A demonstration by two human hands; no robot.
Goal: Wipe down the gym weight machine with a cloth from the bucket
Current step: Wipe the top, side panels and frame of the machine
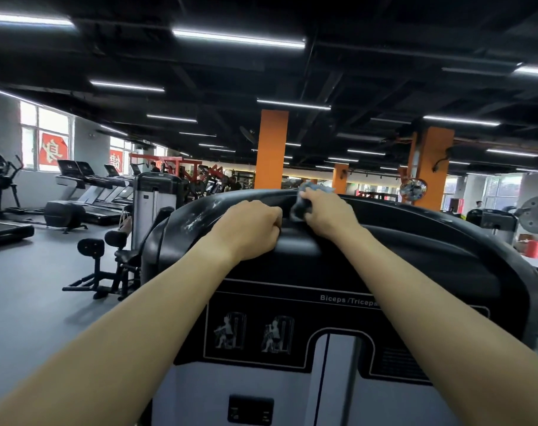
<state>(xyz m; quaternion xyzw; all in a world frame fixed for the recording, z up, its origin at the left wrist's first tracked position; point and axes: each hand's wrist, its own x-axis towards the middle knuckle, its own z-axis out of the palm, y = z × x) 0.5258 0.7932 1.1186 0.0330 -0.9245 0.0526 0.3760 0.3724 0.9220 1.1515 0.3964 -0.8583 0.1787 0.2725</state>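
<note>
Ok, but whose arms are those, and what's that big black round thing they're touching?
The arms belong to a person who wears a camera on their head, so the picture shows what they see when they look forward and down. The big black thing is the top of a gym weight machine; its label reads "Biceps/Tricep...", the rest hidden by an arm. The right hand grips a blue-grey cloth and presses it on the machine's top edge. The left hand holds on to the top with curled fingers. White smudges show on the top, left of the hands. Far behind on the left stand treadmills.
</note>
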